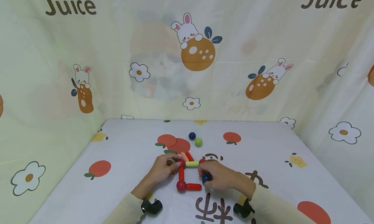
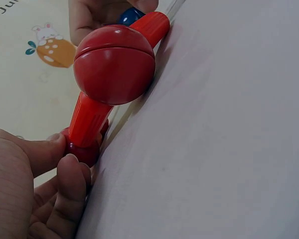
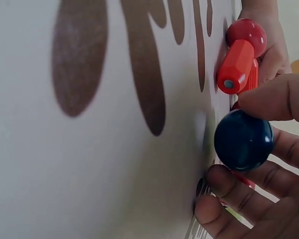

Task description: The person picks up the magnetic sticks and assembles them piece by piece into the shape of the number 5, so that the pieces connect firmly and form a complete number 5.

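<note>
Magnetic rods and balls form an open frame on the table. My left hand pinches the red ball at its far left corner. From there a red rod runs to a nearer red ball, which bears another red rod pointing right; its free end shows a metal tip in the right wrist view. A yellow-green rod links the far left ball to a red ball, partly hidden by my right hand. My right hand's thumb and fingers hold a dark blue ball near that free rod end, apart from it.
Behind the frame lie a pinkish-orange rod and a red rod, close to the left hand. Farther back, a dark blue ball and a green ball sit on the printed tablecloth. A patterned curtain surrounds the table.
</note>
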A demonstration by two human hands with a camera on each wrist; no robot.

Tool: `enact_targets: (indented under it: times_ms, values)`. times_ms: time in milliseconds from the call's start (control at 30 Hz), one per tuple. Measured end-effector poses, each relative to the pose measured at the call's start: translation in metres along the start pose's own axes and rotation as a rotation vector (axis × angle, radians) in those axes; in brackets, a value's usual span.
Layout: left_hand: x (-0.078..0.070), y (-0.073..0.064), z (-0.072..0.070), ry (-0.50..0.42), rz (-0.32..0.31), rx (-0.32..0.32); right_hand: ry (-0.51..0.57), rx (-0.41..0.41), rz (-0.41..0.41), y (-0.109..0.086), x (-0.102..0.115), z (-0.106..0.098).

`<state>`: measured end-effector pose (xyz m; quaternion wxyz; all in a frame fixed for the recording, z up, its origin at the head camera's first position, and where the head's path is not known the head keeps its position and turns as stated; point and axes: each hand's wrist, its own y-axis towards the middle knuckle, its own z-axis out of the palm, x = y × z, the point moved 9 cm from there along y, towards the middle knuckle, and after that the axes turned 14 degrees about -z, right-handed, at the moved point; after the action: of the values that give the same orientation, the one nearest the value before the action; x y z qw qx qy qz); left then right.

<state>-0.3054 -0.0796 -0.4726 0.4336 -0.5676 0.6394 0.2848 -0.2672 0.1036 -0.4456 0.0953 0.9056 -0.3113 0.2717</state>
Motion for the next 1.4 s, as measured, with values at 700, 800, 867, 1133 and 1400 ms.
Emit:
enact_targets:
  times_ms: [700,800,867,1133,1400]
  values:
    - [0.0,0.0,0.001,-0.007,0.008,0.009,-0.01,0.062,-0.057,0.001,0.012,0.011]
    - [0.001,0.0,0.001,-0.005,0.008,0.008,-0.036,0.067,-0.049,0.001,0.012,0.012]
    - [0.001,0.0,0.001,-0.006,0.01,0.007,-0.041,0.073,-0.041,0.001,0.013,0.012]
    - [-0.001,0.0,0.0,-0.005,0.028,0.003,-0.022,0.067,-0.034,0.0,0.014,0.009]
    - [0.0,0.0,0.0,-0.001,0.021,0.001,0.009,0.048,-0.057,0.001,0.015,0.006]
